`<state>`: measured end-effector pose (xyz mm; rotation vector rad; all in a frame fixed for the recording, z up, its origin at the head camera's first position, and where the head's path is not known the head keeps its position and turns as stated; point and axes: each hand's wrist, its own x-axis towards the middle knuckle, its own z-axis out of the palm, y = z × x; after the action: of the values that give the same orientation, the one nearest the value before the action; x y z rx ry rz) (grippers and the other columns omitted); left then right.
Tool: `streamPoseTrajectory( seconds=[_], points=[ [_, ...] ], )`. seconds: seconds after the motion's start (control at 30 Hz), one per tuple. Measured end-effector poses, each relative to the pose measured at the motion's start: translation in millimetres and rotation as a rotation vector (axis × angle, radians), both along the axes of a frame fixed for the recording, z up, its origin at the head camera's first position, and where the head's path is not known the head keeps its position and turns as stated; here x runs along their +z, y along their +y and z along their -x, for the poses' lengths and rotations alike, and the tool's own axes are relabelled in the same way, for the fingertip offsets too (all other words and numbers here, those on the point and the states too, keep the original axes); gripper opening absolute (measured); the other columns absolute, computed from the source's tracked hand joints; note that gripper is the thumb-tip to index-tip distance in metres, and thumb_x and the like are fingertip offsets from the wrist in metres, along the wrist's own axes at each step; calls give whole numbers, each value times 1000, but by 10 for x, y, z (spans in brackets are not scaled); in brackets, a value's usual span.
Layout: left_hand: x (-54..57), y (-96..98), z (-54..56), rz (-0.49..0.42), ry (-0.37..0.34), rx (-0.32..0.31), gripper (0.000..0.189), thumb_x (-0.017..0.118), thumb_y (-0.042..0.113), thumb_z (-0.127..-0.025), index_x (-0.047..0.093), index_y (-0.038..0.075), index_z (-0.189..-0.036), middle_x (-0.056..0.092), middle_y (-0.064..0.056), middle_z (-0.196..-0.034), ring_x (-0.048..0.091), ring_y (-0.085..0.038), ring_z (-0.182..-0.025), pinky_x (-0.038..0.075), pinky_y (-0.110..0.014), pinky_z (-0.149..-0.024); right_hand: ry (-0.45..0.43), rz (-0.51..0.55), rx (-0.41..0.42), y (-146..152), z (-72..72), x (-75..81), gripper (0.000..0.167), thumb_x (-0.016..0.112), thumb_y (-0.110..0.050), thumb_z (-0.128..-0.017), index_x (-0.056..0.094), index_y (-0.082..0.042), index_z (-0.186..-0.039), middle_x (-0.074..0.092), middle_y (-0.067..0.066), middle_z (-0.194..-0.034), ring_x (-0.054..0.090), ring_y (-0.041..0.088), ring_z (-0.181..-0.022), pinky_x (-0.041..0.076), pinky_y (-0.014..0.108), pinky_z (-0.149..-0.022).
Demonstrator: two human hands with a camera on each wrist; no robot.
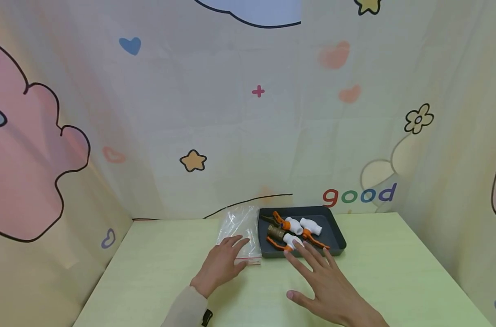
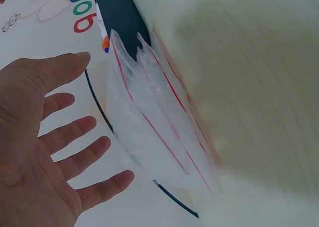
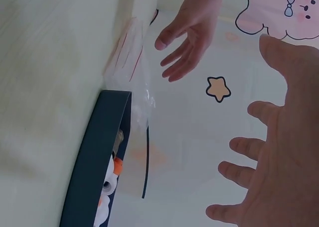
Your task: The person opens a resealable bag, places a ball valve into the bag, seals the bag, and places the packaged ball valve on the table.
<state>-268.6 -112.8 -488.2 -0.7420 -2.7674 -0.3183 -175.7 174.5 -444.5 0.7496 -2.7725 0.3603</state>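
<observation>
My left hand (image 1: 220, 264) hovers over clear zip-top bags (image 1: 246, 223) with red seal strips, its fingers spread and holding nothing. In the left wrist view, several such bags (image 2: 149, 112) lie stacked, apart from the fingertips. My right hand (image 1: 329, 288) is held up in front of a dark grey tray (image 1: 337, 238), fingers spread and nothing in them. Inside the tray are white plastic valve-like fittings (image 1: 311, 225) with orange levers (image 1: 316, 241). One fitting, partly hidden behind the right fingertips, adjoins a dark bronze-coloured cylindrical part (image 1: 275, 232).
The bags lie against the tray's left side on a pale green table (image 1: 162, 254). A printed cloth backdrop (image 1: 231, 113) rises right behind the table and along both sides. A dark band (image 1: 207, 316) shows at the left sleeve (image 1: 186, 309).
</observation>
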Motion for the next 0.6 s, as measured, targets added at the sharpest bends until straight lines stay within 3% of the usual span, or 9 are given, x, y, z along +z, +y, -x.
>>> streamPoseTrajectory(
  seconds=[0.23, 0.6],
  points=[
    [-96, 4, 96, 7, -2, 9, 46, 73, 27, -86, 60, 20, -130, 64, -1, -128, 62, -22, -113, 56, -40, -76, -176, -32, -5, 2, 59, -56, 79, 40, -78, -87, 29, -36, -154, 23, 2, -164, 21, 33, -151, 16, 72, -113],
    [-191, -9, 172, -27, -25, 24, 34, 75, 20, -86, 68, 17, -118, 69, -3, -118, 67, -24, -103, 56, -37, -65, -259, -34, -15, -14, 72, -48, 82, 38, -81, -85, 27, -39, -154, 22, 1, -164, 16, 33, -152, 10, 74, -112]
  ],
)
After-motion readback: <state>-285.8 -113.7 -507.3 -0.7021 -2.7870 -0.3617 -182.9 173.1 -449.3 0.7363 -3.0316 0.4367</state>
